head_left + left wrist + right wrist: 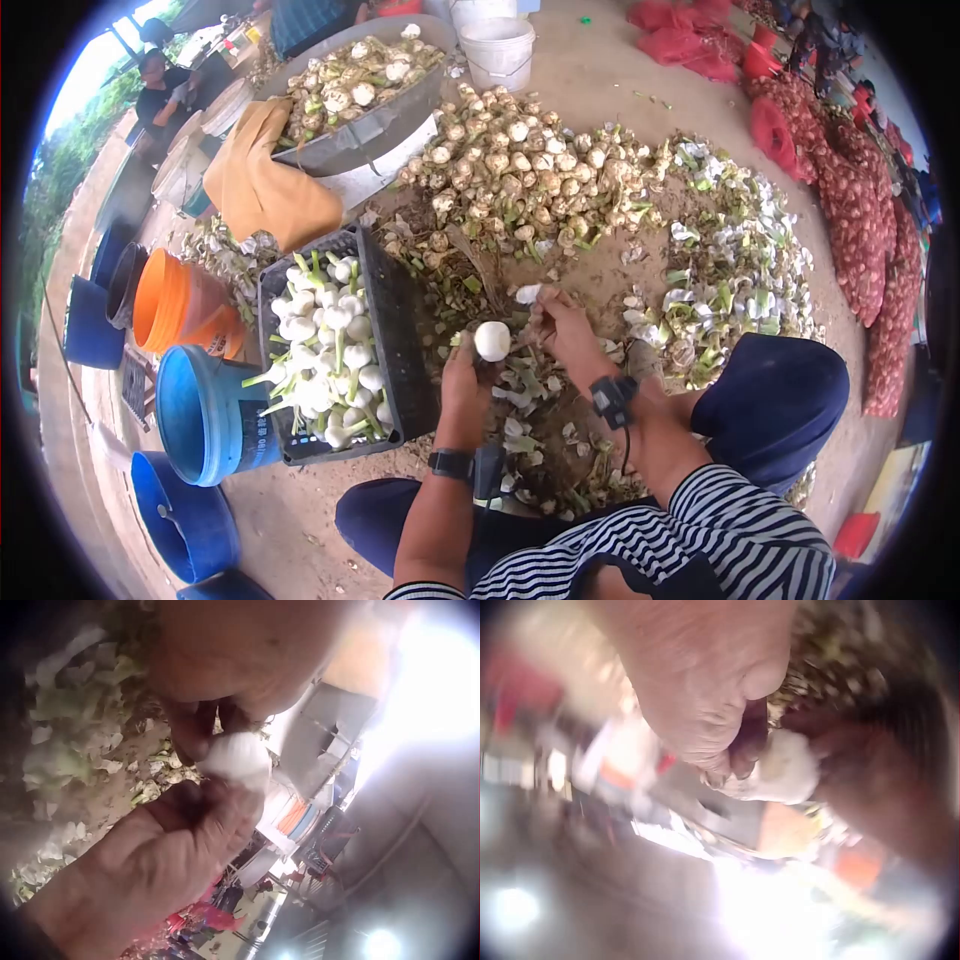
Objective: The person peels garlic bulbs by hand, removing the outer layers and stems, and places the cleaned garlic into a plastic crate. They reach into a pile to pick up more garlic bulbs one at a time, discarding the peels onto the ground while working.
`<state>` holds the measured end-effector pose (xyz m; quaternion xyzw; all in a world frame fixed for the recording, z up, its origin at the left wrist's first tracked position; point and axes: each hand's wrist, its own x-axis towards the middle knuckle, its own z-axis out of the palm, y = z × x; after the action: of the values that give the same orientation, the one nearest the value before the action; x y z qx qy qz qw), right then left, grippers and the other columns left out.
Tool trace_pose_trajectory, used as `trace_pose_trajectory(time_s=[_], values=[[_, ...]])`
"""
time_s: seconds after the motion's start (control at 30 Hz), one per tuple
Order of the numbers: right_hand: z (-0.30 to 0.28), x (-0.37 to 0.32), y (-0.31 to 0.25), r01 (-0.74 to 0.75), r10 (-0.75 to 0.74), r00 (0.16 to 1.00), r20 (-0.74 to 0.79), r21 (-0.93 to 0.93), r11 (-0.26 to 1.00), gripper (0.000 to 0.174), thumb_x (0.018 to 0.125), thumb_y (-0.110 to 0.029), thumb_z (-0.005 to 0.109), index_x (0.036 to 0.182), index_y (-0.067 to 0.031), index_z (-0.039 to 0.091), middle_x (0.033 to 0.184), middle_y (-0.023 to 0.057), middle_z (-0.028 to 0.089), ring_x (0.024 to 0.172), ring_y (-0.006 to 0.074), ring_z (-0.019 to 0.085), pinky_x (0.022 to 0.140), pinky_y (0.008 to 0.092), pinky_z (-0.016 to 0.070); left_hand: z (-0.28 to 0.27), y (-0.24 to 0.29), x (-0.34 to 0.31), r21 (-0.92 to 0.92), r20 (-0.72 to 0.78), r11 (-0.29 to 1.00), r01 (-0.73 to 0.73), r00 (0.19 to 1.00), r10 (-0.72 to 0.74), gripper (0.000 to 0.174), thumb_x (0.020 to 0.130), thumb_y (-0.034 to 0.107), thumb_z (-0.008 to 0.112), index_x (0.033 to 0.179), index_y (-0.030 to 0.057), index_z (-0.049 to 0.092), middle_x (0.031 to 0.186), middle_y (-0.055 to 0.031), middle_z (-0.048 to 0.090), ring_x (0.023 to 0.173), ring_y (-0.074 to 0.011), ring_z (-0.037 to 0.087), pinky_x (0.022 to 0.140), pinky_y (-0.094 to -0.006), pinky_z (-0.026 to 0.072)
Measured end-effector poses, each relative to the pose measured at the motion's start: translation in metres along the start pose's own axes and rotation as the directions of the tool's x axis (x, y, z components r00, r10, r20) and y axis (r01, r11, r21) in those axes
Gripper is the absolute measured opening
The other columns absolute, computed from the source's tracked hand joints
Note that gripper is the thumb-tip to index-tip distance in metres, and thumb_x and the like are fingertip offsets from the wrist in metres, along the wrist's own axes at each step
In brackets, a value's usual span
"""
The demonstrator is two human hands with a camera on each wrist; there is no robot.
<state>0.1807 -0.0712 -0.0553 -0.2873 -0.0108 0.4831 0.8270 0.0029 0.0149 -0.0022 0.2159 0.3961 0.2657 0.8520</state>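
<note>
One held bulb (492, 341), one filled crate (392, 345), one tan cloth (262, 185) (heaped bulbs (530, 165) defy counting).

Open-sided produce shed — garlic heap (530, 165) on bare floor (590, 65), crate (392, 330) of white bulbs (330, 340), red mesh sacks (850, 215).

Garlic bulb (492, 341): side nearest the left hand (462, 395) partly covered by fingers; blurred in the right wrist view.
Left hand, right wrist view: dark, smeared, outline uncertain.
White scrap (529, 294): too small to tell what; pinched end hidden in the right hand (568, 335).
Crate (400, 340): floor and lower layers hidden under the top bulbs (335, 325).
Blue bucket (200, 420): beside crate's left edge; lettering too small to read.
Grey tub (400, 112): left rim partly under tan cloth (265, 190).
Striped shirt (760, 545): cut off by the bottom edge.
Left wrist background: upper right lost in glare.
</note>
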Motion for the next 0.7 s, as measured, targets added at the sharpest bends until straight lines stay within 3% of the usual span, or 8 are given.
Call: trace_pose_trajectory(time_s=[0.07,0.13,0.2,0.33,0.43,0.5,0.53,0.7], values=[[-0.001,0.002,-0.024,-0.012,-0.074,0.990,-0.124,-0.585,0.811,0.027,0.087,-0.002,0.053,0.114,-0.0030,0.059,0.091,0.0051,0.063,0.083,0.0146,0.060,0.071,0.0271,0.0492,0.010,0.001,0.004,-0.046,-0.022,0.999,0.001,1.000,-0.002,0.030,0.098,0.031,0.050,0.107,0.0043,0.058,0.094,-0.0068,0.065,0.079,-0.0165,0.063,0.062,-0.0285,0.0525],[-0.066,0.030,-0.029,0.052,-0.241,0.970,-0.033,-0.940,0.337,0.039,0.086,-0.001,0.049,0.125,-0.0034,0.056,0.097,0.0072,0.065,0.087,0.0144,0.062,0.068,0.0289,0.0490,0.000,0.042,0.001,-0.202,-0.098,0.949,-0.244,0.969,0.228,0.040,0.099,0.038,0.046,0.116,0.0035,0.056,0.105,-0.0084,0.064,0.086,-0.0169,0.062,0.071,-0.0265,0.0532],[-0.128,0.054,-0.035,0.017,-0.281,0.952,-0.122,-0.895,0.445,0.038,0.088,-0.004,0.050,0.126,-0.0041,0.055,0.100,0.0075,0.065,0.089,0.0158,0.062,0.068,0.0298,0.0490,0.012,0.075,-0.012,-0.222,-0.183,0.886,-0.408,0.910,0.373,0.050,0.100,0.042,0.041,0.121,-0.0017,0.050,0.115,-0.0108,0.060,0.094,-0.0199,0.061,0.083,-0.0251,0.0554],[-0.171,0.105,-0.062,-0.095,-0.206,0.910,-0.359,-0.666,0.740,0.037,0.093,-0.014,0.052,0.129,-0.0053,0.053,0.102,0.0084,0.066,0.088,0.0178,0.063,0.065,0.0310,0.0486,-0.011,0.059,0.000,-0.167,-0.022,0.926,-0.340,0.940,0.341,0.045,0.098,0.041,0.046,0.122,0.0035,0.051,0.108,-0.0101,0.062,0.091,-0.0188,0.062,0.072,-0.0235,0.0534],[-0.220,0.170,-0.072,-0.224,-0.359,0.873,-0.331,-0.925,0.308,0.039,0.095,-0.024,0.053,0.127,-0.0031,0.051,0.099,0.0094,0.066,0.083,0.0186,0.064,0.061,0.0311,0.0478,-0.001,0.019,-0.001,0.115,0.154,0.988,-0.103,0.984,0.084,0.040,0.097,0.035,0.052,0.123,0.0042,0.052,0.105,-0.0083,0.064,0.089,-0.0175,0.063,0.068,-0.0250,0.0488],[-0.185,0.181,-0.079,-0.227,-0.254,0.771,-0.583,-0.626,0.746,0.041,0.093,-0.034,0.054,0.115,-0.0003,0.058,0.089,0.0135,0.066,0.077,0.0225,0.064,0.060,0.0363,0.0486,0.016,0.008,-0.011,0.433,0.113,0.899,0.063,0.986,-0.123,0.035,0.097,0.029,0.053,0.120,0.0030,0.055,0.105,-0.0082,0.065,0.091,-0.0171,0.064,0.072,-0.0276,0.0505],[-0.161,0.184,-0.083,-0.189,-0.155,0.720,-0.676,-0.407,0.894,0.045,0.092,-0.039,0.055,0.110,0.0010,0.061,0.084,0.0156,0.067,0.073,0.0244,0.065,0.060,0.0389,0.0490,0.016,0.000,-0.010,0.414,0.128,0.905,0.099,0.978,-0.165,0.034,0.097,0.028,0.054,0.120,0.0027,0.055,0.105,-0.0082,0.065,0.091,-0.0169,0.064,0.071,-0.0277,0.0508],[-0.144,0.212,-0.081,-0.288,-0.453,0.678,-0.578,-0.777,0.560,0.048,0.086,-0.039,0.059,0.106,0.0051,0.062,0.088,0.0185,0.067,0.075,0.0256,0.065,0.062,0.0414,0.0484,0.019,-0.004,-0.006,0.452,0.122,0.886,0.100,0.977,-0.173,0.033,0.097,0.025,0.054,0.120,0.0019,0.055,0.104,-0.0064,0.064,0.090,-0.0160,0.063,0.072,-0.0270,0.0507]])
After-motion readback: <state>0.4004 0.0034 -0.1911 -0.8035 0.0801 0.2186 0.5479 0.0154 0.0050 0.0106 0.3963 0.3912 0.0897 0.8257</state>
